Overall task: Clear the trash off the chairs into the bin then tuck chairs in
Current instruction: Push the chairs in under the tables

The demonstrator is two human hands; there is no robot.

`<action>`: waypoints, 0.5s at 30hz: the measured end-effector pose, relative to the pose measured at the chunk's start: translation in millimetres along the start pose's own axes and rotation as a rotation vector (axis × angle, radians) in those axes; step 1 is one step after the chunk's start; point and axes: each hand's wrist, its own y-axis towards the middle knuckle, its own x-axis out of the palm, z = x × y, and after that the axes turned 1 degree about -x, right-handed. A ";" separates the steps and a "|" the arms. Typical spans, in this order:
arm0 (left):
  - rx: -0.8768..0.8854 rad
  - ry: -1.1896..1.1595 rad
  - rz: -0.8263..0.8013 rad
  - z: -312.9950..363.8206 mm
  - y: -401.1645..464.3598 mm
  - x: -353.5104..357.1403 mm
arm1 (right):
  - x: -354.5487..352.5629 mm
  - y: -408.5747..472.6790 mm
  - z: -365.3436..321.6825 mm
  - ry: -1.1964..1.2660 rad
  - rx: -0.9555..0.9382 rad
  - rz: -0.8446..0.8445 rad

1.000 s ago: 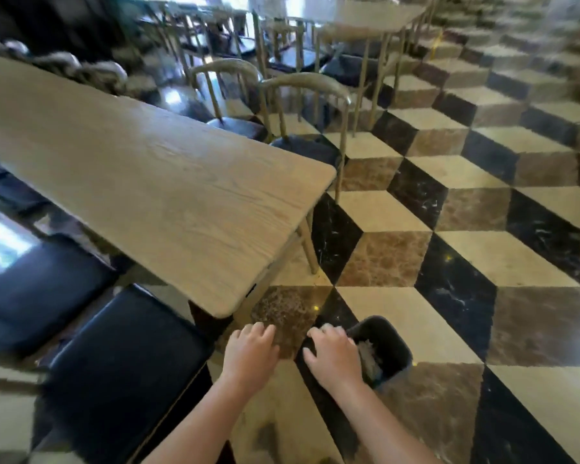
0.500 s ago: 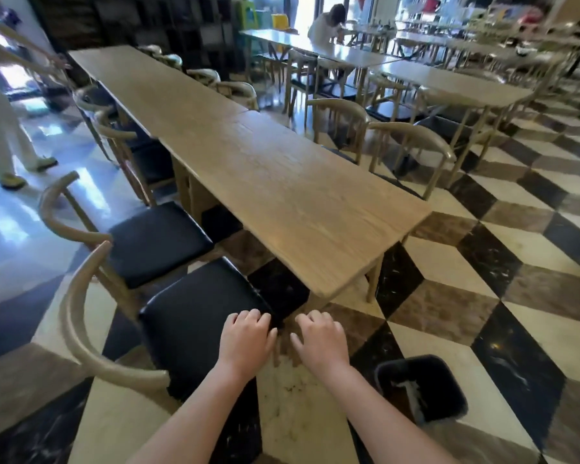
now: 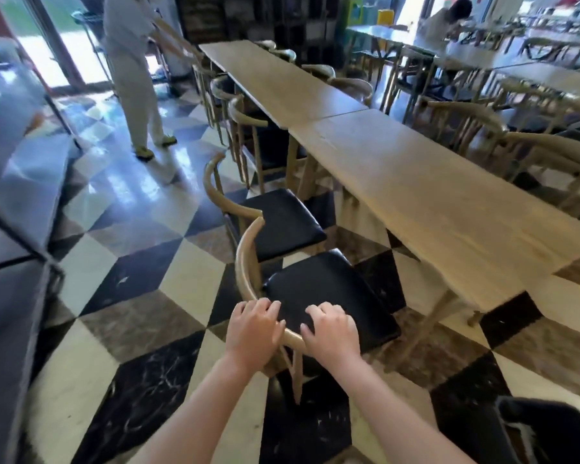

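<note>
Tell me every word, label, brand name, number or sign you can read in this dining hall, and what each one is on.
None can be read.
The wooden table and the nearest chair, gripped at its backrest by the left hand and right hand, bear no writing.
The black bin shows no label.
The dark shelves and bright shapes by the far windows are too blurred to read.

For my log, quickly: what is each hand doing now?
Left hand: closed on the chair backrest.
Right hand: resting on the same backrest, fingers curled over it.
</note>
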 end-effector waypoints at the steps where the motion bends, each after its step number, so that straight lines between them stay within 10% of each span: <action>1: -0.027 -0.019 -0.003 -15.6 -0.3 0.2 | 5.0 7.8 -12.8 0.014 -0.023 0.001; 15: -0.205 -0.013 -0.037 -215.4 105.7 1.6 | 73.5 200.9 -130.2 0.060 -0.145 0.017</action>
